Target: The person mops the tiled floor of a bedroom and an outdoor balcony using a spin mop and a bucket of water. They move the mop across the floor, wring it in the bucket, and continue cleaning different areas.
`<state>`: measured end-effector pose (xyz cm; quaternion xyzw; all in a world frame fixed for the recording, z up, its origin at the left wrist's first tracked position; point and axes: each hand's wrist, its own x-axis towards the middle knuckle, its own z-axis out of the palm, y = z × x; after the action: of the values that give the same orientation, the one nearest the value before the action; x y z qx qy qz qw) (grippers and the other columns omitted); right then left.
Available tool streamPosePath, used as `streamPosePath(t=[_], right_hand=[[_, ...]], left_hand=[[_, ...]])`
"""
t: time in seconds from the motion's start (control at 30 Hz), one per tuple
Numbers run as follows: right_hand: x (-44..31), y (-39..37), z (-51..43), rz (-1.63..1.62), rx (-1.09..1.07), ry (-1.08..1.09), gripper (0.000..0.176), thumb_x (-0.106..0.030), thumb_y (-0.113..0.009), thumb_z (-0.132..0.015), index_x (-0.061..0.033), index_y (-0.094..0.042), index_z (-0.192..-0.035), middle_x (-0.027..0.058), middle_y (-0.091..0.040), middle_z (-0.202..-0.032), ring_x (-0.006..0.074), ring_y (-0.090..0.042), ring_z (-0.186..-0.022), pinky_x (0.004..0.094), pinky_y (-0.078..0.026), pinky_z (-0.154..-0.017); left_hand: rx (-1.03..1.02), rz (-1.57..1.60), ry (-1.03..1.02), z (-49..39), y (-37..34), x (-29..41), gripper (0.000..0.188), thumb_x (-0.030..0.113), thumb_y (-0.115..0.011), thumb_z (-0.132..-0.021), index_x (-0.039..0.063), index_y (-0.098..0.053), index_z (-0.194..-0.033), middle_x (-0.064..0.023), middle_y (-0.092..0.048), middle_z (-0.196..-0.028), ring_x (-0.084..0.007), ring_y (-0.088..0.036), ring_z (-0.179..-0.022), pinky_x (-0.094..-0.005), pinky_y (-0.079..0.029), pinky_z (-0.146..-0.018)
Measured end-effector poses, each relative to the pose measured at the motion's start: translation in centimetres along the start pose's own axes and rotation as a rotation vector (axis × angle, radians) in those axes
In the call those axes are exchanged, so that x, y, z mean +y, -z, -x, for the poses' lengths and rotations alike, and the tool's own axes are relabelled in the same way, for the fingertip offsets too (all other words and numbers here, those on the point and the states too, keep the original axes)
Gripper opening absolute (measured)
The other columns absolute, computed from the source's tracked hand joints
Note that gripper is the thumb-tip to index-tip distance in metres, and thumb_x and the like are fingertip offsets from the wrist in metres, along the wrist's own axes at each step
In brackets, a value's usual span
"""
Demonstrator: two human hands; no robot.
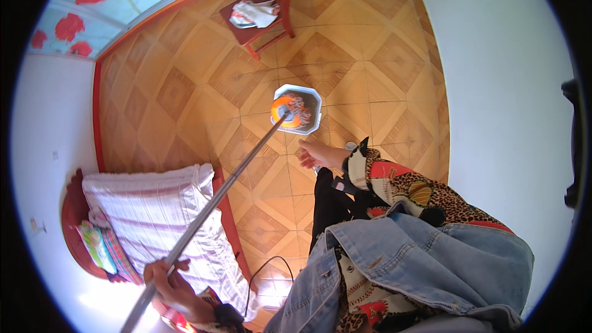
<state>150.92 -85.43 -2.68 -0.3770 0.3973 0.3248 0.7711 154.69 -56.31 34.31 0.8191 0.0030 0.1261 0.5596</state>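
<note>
My left hand [173,286] grips the metal pole of a mop [226,185], which slants from the lower left up to the middle of the view. Its round orange head [282,110] with grey-brown strands rests in a white bucket [320,115] with dark water, on the tiled floor. Just below the bucket, my right hand [319,153] holds nothing, its fingers loosely bent and apart. It does not touch the bucket or the pole.
A red wooden chair [252,36] with a white cloth [254,13] on its seat stands beyond the bucket. At left is a bed [152,212] with striped bedding and pillows. A dark cable [273,259] loops near the bed's foot. A white wall [495,78] runs along the right.
</note>
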Motion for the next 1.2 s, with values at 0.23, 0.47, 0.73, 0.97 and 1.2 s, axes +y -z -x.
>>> streamPosePath(t=[0.23, 0.47, 0.73, 0.97, 1.2], right_hand=[[-2.9, -5.8, -6.1, -0.638, -0.095, -0.045, 0.056, -0.042, -0.035, -0.093, -0.0063, -0.013, -0.131, 0.0258, -0.046, -0.109, 0.0343, -0.057, -0.091, 0.0423, -0.05, -0.075], [1.8, -5.2, -8.1, -0.526, -0.024, -0.048, 0.019, -0.023, -0.04, -0.092, -0.008, -0.038, -0.081, 0.008, -0.046, -0.067, 0.0232, -0.05, -0.061, 0.0399, -0.045, -0.059], [3.5, -6.5, -5.4, -0.363, 0.089, 0.01, 0.022, -0.03, -0.036, -0.093, -0.0104, -0.032, -0.084, 0.0059, -0.04, -0.061, 0.0207, -0.047, -0.048, 0.0375, -0.042, -0.043], [5.8, -8.1, -3.3, -0.195, 0.1, 0.113, 0.022, -0.033, -0.036, -0.093, -0.011, -0.031, -0.092, 0.0069, -0.046, -0.07, 0.0184, -0.051, -0.055, 0.0331, -0.046, -0.049], [2.5, -1.7, -2.0, -0.458, -0.122, 0.001, 0.051, -0.05, -0.039, -0.089, -0.0031, -0.035, -0.108, 0.0149, -0.05, -0.101, 0.027, -0.055, -0.091, 0.0429, -0.046, -0.08]], left_hand=[[0.042, -0.085, 0.024, 10.4, 4.9, 3.0, 0.024, 0.014, -0.057, -0.086, -0.001, -0.048, -0.101, -0.018, -0.049, -0.088, -0.0309, -0.053, -0.073, -0.0389, -0.049, -0.064], [0.811, 0.36, 0.687, 19.4, 1.3, 1.2, 0.039, 0.039, -0.043, -0.091, 0.004, -0.051, -0.108, -0.008, -0.059, -0.077, -0.0205, -0.058, -0.07, -0.0336, -0.051, -0.067], [-0.411, -0.707, 0.403, 18.7, -7.7, -3.4, 0.042, 0.015, -0.064, -0.077, -0.002, -0.049, -0.112, -0.0212, -0.053, -0.11, -0.0361, -0.05, -0.104, -0.0393, -0.04, -0.089], [-0.661, -0.856, 0.7, 16.3, -14.7, -18.6, 0.031, 0.028, -0.062, -0.078, 0.004, -0.051, -0.094, -0.0208, -0.06, -0.086, -0.0392, -0.058, -0.079, -0.0453, -0.046, -0.067], [-0.565, -0.783, 0.727, 18.8, -14.0, -20.6, 0.036, 0.035, -0.06, -0.081, 0.002, -0.05, -0.069, -0.021, -0.055, -0.06, -0.04, -0.055, -0.06, -0.0436, -0.041, -0.051]])
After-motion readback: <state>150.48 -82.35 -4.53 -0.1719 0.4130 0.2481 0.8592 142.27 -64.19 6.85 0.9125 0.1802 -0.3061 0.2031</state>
